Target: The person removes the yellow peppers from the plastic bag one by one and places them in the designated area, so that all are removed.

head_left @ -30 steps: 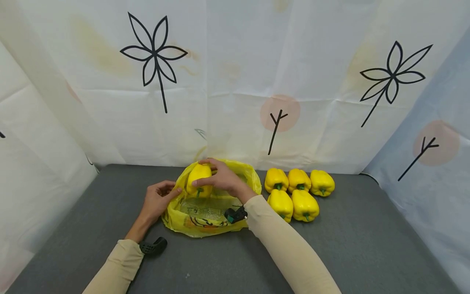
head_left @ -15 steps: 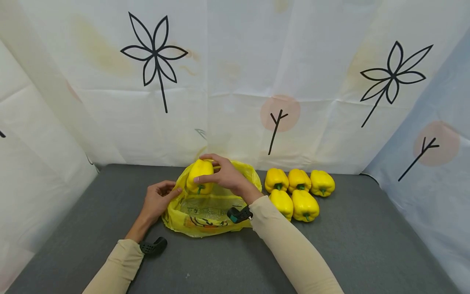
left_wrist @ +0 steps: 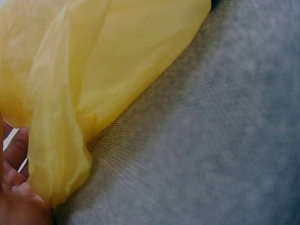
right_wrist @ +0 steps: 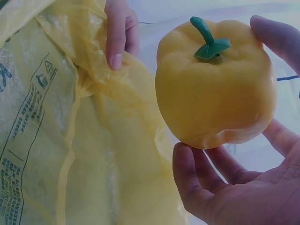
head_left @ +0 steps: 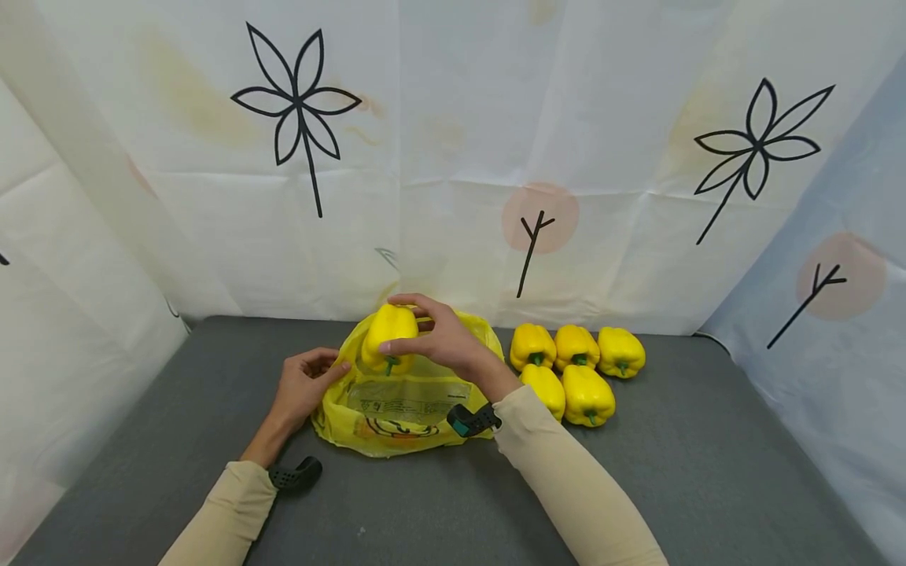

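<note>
My right hand [head_left: 449, 339] grips a yellow bell pepper [head_left: 392, 334] with a green stem, over the far left part of a yellow plastic bag [head_left: 396, 442]. In the right wrist view, fingers support one side of the bell pepper [right_wrist: 213, 93] while the thumb presses the opposite side. At the bag's left rim, my left hand [head_left: 303, 387] pinches the plastic between thumb and fingers. The bag's mouth is spread wide, with printed plastic showing inside. Folds of the bag [left_wrist: 61, 140] hide most of the left fingers in the left wrist view.
Several more yellow bell peppers [head_left: 589, 397] stand in two rows right of the bag, partly behind the right sleeve [head_left: 566, 472]. Everything rests on a grey table [head_left: 708, 472]. A white curtain [head_left: 453, 118] with plant drawings hangs behind it.
My right hand has shifted up and slightly to the right, carrying the bell pepper higher out of the bag's mouth. The left hand and the bag have stayed in place.
</note>
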Demonstrator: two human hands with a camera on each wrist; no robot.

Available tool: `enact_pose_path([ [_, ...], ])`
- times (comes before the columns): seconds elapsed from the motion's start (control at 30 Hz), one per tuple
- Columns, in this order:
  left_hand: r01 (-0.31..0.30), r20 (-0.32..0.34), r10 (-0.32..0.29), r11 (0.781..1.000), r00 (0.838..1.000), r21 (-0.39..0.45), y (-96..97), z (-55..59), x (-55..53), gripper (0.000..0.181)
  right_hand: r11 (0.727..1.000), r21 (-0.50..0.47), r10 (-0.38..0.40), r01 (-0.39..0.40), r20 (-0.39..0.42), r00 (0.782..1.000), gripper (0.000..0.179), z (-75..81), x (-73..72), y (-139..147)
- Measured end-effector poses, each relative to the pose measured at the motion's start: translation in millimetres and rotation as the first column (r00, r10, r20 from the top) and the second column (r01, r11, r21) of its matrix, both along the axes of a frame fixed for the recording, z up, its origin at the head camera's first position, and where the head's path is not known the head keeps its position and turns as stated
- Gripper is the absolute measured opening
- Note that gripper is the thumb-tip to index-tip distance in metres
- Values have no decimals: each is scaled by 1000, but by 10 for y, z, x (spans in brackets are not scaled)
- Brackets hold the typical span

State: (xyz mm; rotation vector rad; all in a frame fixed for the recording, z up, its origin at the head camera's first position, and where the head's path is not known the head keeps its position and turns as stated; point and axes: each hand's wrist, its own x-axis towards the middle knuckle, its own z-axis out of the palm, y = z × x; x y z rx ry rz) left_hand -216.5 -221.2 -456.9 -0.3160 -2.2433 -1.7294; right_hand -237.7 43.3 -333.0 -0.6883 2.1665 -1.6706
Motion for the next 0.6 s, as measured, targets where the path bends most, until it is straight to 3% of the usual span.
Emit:
enact_pose_path([
  [0.6,8,2,-8,1000,1000,-1,-5,31,29,21,999,-34,35,-36,-31,999,67,103,174,171],
])
